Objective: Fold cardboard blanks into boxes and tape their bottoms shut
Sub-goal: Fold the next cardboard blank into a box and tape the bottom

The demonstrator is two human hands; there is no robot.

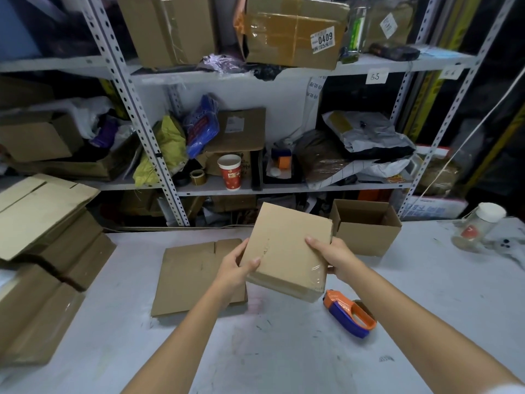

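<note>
Grey table, cluttered shelves behind. Above the table the folded box is held in the air, tilted, glossy taped end toward the camera. The left hand and right hand clamp opposite edges, thumbs pressed on the top face. Fingers underneath are hidden, probably curled. Likely light and hollow, walls dent: grip edges and corners, not the slick tape. Flat blanks lie just left, tape dispenser lower right.

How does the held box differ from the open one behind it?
The held box is tilted in the air, gripped by the left hand and right hand, closed taped side showing. The open box stands upright on the table, untouched, top open. Both are brown cardboard.
</note>
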